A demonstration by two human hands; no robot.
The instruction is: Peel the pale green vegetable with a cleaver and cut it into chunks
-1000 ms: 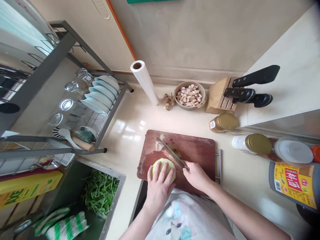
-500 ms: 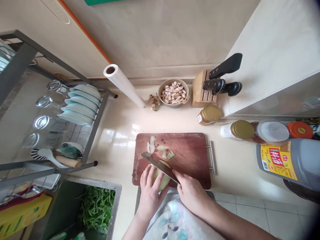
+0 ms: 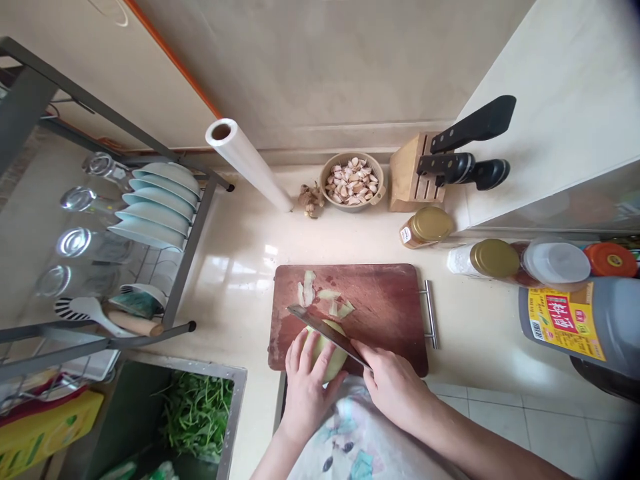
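My left hand [image 3: 311,377] is closed over a pale green, rounded vegetable [image 3: 336,363] at the front of the brown cutting board [image 3: 385,307]. Its exact kind does not show. In my right hand [image 3: 393,383] is a kitchen knife [image 3: 325,331], its handle hidden by the fingers. The blade lies slantwise across the far part of the vegetable, tip to the upper left. Whether the edge has entered the flesh, I cannot tell. Thin pale peelings [image 3: 309,288] lie scattered on the board beyond the blade.
Behind the board stand a paper roll [image 3: 253,167], ginger [image 3: 311,200], a bowl of garlic cloves [image 3: 353,181] and a knife block [image 3: 407,177]. Jars [image 3: 433,225] and a large jug [image 3: 565,320] line the right. At left are a dish rack [image 3: 187,257] and a sink with leafy greens [image 3: 197,413].
The view has shifted slightly, so the board and hands appear a little further right. Both hands keep their holds, and the knife stays across the vegetable.
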